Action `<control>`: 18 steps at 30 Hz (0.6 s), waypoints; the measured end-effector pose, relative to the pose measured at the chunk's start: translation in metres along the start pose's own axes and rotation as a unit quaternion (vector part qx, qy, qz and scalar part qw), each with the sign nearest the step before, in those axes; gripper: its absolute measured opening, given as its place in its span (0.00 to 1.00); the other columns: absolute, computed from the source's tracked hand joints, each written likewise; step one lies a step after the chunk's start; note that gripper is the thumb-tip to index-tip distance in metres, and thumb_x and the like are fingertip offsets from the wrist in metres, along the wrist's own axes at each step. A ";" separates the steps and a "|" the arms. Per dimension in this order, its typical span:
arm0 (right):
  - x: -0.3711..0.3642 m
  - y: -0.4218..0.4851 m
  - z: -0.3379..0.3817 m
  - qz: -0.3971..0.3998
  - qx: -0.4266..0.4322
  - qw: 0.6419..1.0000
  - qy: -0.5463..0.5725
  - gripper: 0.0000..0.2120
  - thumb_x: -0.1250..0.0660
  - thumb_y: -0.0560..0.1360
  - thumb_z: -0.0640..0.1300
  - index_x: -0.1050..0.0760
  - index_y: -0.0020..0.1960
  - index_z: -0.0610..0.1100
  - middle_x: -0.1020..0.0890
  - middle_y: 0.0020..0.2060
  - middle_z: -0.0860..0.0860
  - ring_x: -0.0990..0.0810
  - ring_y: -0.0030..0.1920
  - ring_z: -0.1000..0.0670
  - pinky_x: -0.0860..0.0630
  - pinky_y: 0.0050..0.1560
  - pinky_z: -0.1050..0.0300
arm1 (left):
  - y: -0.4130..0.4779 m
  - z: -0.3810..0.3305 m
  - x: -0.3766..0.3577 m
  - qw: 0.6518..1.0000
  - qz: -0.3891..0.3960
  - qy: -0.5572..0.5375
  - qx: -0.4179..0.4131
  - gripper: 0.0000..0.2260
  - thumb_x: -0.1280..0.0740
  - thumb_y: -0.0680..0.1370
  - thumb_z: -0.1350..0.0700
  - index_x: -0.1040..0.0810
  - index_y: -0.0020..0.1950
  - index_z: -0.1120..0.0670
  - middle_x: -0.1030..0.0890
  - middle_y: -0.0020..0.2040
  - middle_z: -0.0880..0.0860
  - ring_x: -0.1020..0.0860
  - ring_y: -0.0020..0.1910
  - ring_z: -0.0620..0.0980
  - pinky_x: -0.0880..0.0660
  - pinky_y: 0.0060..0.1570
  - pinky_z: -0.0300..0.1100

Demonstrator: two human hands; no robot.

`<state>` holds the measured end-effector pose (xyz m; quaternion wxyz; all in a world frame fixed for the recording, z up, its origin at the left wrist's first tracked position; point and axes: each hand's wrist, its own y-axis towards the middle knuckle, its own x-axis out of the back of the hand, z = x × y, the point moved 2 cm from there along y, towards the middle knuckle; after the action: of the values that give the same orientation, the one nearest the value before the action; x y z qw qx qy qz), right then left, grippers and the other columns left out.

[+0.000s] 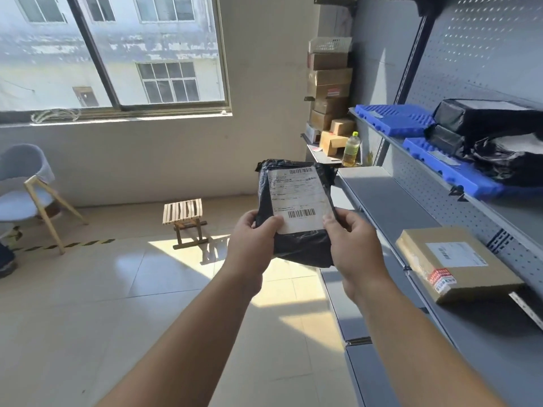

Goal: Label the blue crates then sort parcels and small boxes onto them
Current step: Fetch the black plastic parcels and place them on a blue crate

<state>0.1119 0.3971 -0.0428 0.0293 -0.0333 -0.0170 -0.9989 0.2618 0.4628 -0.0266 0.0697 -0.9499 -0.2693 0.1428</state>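
I hold a black plastic parcel point(296, 207) with a white barcode label upright in front of me, over the floor beside the shelving. My left hand point(252, 239) grips its lower left edge, thumb on the label. My right hand point(352, 242) grips its lower right edge. On the upper shelf at the right lie two flat blue crates: the far blue crate point(393, 118) is bare except for a small tag, and the near blue crate point(449, 168) carries several black parcels point(493, 133). A brown cardboard box point(458, 262) sits on the lower grey shelf.
A grey metal shelf unit point(390, 207) with pegboard back runs along the right. Stacked cardboard boxes point(329, 92) and a yellow bottle point(351, 149) stand at its far end. A small wooden stool point(183, 220) and a grey chair point(26, 183) stand on the tiled floor under the window.
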 end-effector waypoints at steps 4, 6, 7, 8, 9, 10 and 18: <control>-0.003 0.073 0.006 0.005 0.003 1.000 0.002 0.08 0.35 0.79 0.50 0.18 0.52 0.53 0.14 0.46 0.55 0.15 0.50 0.47 0.17 0.51 0.41 | 0.068 -0.012 -0.033 1.000 0.000 -0.004 -0.017 0.08 0.31 0.79 0.61 0.22 0.58 0.56 0.15 0.54 0.58 0.14 0.49 0.56 0.17 0.54 0.53; -0.002 0.109 0.012 0.008 0.000 1.000 0.004 0.09 0.36 0.79 0.49 0.17 0.51 0.53 0.13 0.44 0.55 0.15 0.50 0.47 0.17 0.51 0.41 | 0.098 -0.018 -0.052 1.000 0.002 -0.006 -0.017 0.09 0.31 0.80 0.61 0.22 0.60 0.58 0.15 0.54 0.59 0.14 0.50 0.57 0.17 0.55 0.53; -0.001 0.126 0.016 0.012 0.000 1.000 0.006 0.09 0.36 0.78 0.48 0.17 0.50 0.53 0.13 0.44 0.55 0.15 0.50 0.47 0.17 0.51 0.41 | 0.113 -0.022 -0.062 1.000 0.005 -0.007 -0.018 0.10 0.31 0.80 0.61 0.22 0.61 0.58 0.15 0.55 0.59 0.14 0.51 0.57 0.17 0.55 0.53; -0.001 0.143 0.020 0.016 0.002 1.000 0.009 0.09 0.36 0.78 0.48 0.17 0.49 0.54 0.13 0.44 0.55 0.15 0.49 0.47 0.17 0.51 0.41 | 0.127 -0.026 -0.072 1.000 0.008 -0.009 -0.022 0.10 0.31 0.80 0.61 0.22 0.61 0.58 0.15 0.55 0.59 0.14 0.51 0.57 0.17 0.54 0.52; 0.000 0.160 0.023 0.019 0.006 1.000 0.011 0.09 0.36 0.77 0.48 0.17 0.49 0.55 0.13 0.44 0.55 0.15 0.49 0.47 0.17 0.51 0.41 | 0.141 -0.029 -0.081 0.999 0.008 -0.012 -0.028 0.10 0.31 0.80 0.61 0.22 0.62 0.58 0.15 0.55 0.59 0.14 0.50 0.57 0.17 0.52 0.51; 0.001 0.175 0.026 0.022 0.012 1.000 0.012 0.10 0.36 0.76 0.49 0.17 0.51 0.56 0.13 0.45 0.55 0.15 0.50 0.48 0.16 0.51 0.42 | 0.155 -0.033 -0.091 0.999 0.008 -0.012 -0.035 0.10 0.31 0.80 0.61 0.22 0.62 0.58 0.14 0.54 0.59 0.14 0.50 0.57 0.16 0.51 0.50; 0.033 0.278 0.037 -0.037 0.057 0.998 -0.010 0.08 0.36 0.80 0.46 0.20 0.57 0.52 0.15 0.48 0.56 0.16 0.49 0.54 0.17 0.44 0.58 | 0.250 -0.048 -0.176 0.998 0.053 -0.003 -0.038 0.08 0.31 0.80 0.61 0.20 0.58 0.57 0.13 0.53 0.57 0.14 0.52 0.57 0.18 0.57 0.52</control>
<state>0.0986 0.1192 0.0056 -0.0060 -0.0411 -0.0751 -0.9963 0.2562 0.1550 0.0081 0.0251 -0.9642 -0.2243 0.1391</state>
